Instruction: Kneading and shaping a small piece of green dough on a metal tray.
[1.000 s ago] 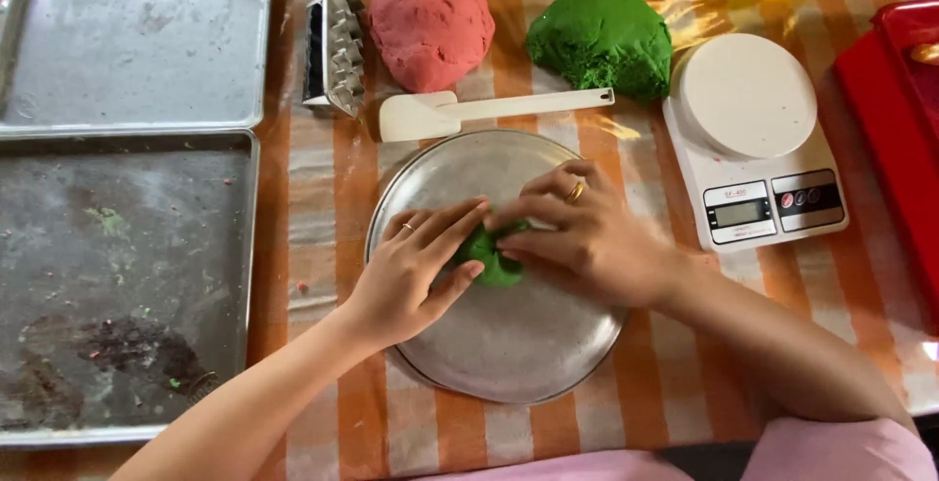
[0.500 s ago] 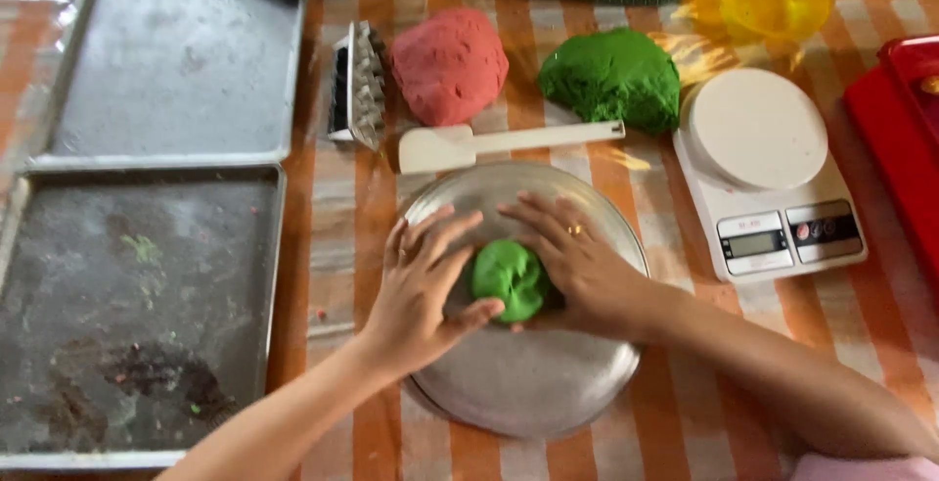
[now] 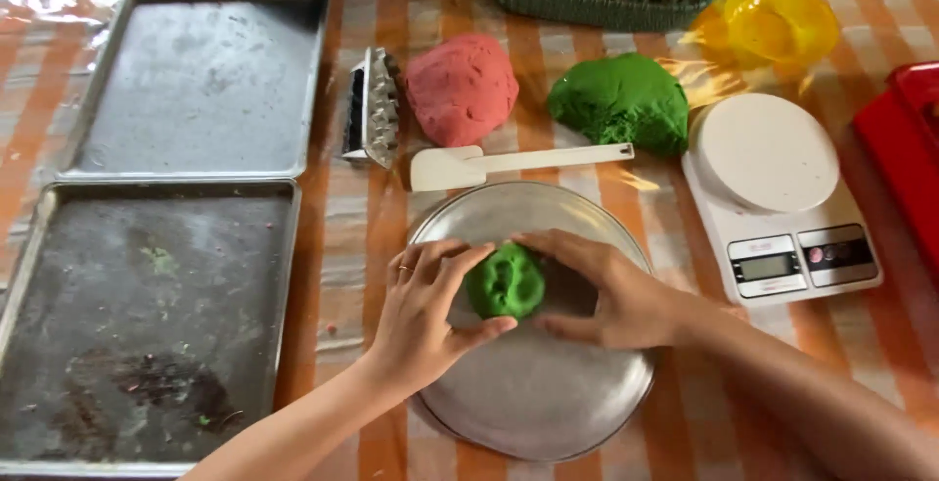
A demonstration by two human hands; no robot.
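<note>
Seen from above, two bare hands cup a small green dough ball (image 3: 505, 281) on a round metal plate (image 3: 533, 398) atop an orange checked tablecloth (image 3: 337, 246). The left hand (image 3: 423, 315) curls its fingers and thumb around the ball's left side; the right hand (image 3: 611, 287) wraps its right side, fingertips touching it. Behind the plate lie a white spatula (image 3: 509, 163), a pink dough mound (image 3: 462, 88) and a larger green dough mound (image 3: 621, 101)
</note>
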